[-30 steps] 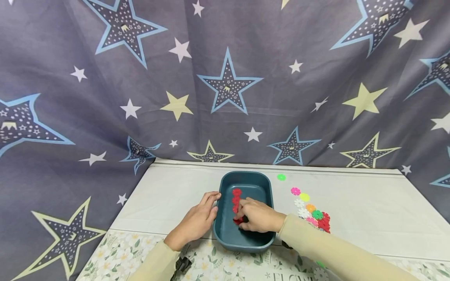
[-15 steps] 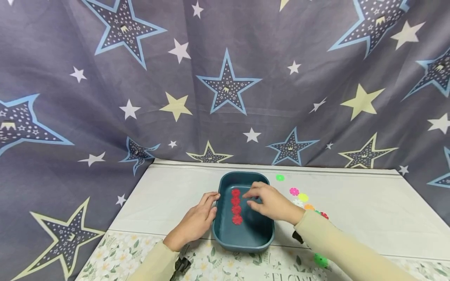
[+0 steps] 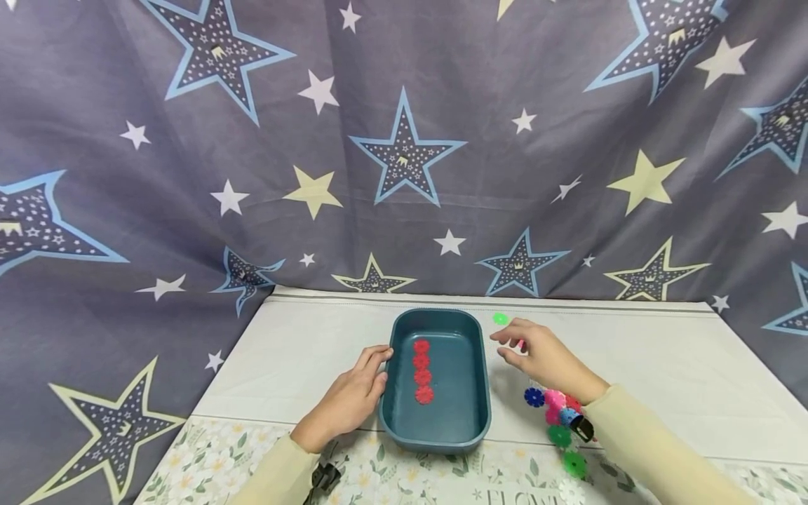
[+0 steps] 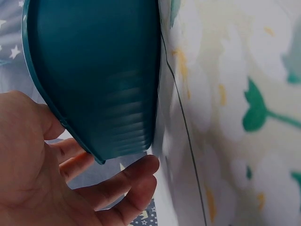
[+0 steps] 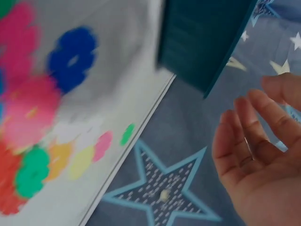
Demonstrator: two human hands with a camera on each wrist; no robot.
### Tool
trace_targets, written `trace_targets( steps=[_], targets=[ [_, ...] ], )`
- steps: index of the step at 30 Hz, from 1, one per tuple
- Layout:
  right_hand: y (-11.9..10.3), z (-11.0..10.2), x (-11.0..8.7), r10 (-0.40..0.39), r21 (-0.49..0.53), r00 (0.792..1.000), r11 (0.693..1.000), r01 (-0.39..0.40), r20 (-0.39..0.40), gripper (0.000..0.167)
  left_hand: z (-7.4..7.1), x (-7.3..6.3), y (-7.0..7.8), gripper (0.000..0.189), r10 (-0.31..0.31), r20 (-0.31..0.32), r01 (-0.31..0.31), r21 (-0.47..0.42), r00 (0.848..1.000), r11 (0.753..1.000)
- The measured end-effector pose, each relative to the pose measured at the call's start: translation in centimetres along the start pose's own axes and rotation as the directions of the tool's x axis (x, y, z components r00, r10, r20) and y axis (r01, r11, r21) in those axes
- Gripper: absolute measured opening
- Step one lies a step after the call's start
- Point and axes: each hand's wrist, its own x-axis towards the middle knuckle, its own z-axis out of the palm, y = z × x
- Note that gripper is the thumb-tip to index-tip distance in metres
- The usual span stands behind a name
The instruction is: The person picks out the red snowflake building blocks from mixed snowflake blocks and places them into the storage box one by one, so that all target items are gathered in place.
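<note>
A dark teal rectangular tub (image 3: 457, 414) stands on the table. Inside, several red flower-shaped plastic discs (image 3: 422, 377) lie in a column nearer its left side. My left hand (image 3: 347, 400) holds the tub's left rim; in the left wrist view, thumb and two fingertips pass over the rim (image 4: 63, 123) while other fingers stay outside the wall. To the right of the tub, my right hand (image 3: 549, 361) is in the air, fingers loosely bent and nothing between them. Its sleeve and wrist partly hide the loose discs beneath; a blue disc (image 5: 73, 59) shows in the right wrist view.
Right of the tub lies a scattered pile of coloured discs, among them a pink disc (image 3: 555, 398) and a green disc (image 3: 559, 435). A bright green disc (image 3: 501, 318) sits apart near the back edge. Behind the table hangs a star-patterned curtain (image 3: 303, 126).
My right hand has let go of a red disc at the near end of the column, risen out of the tub and moved right. My left hand stays at the rim.
</note>
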Motion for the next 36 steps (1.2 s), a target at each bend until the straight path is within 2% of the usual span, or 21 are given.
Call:
trace_targets(
  steps=[14, 21, 31, 36],
  targets=[
    [3.9, -2.7, -5.2, 0.147, -0.066, 0.985, 0.988, -0.141, 0.095, 0.023, 0.1, 0.1, -0.1, 0.038, -0.001, -0.003, 0.001, -0.009, 1.0, 1.0],
    [6.0, -3.9, -7.5, 0.254, -0.043, 0.95, 0.967, -0.25, 0.185, 0.025, 0.1, 0.1, -0.1, 0.037, 0.004, -0.008, -0.004, -0.018, 1.0, 1.0],
    [7.4, -4.2, -9.1, 0.237, -0.054, 0.938, 0.971, -0.231, 0.252, 0.025, 0.0, 0.1, -0.1, 0.037, 0.008, -0.006, -0.008, -0.033, 1.0, 0.999],
    [7.4, -3.9, -9.3, 0.198, -0.023, 0.945, 0.98, -0.199, 0.262, 0.029, -0.1, 0.1, -0.1, 0.037, 0.016, -0.011, -0.016, -0.03, 1.0, 0.999]
  ],
)
